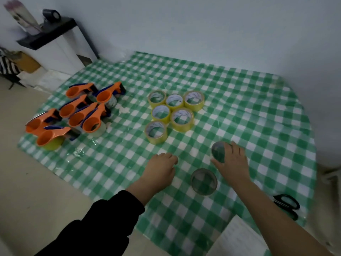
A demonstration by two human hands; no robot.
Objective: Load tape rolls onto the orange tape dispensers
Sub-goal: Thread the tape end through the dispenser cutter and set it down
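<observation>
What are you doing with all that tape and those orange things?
A person is loading tape onto the orange tape dispensers. Their right hand grips a clear tape roll, tipped up on the green checked cloth. Their left hand holds nothing. Another clear roll lies flat between the hands. Six yellow rolls wait further back. The dispensers sit bunched on the left, some already with a roll.

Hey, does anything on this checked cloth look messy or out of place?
Mostly tidy. The orange tape dispensers lie crowded in a loose heap at the left, some overlapping, while the yellow tape rolls sit in a neat cluster. The black scissors lie close to the right edge of the checked cloth.
</observation>
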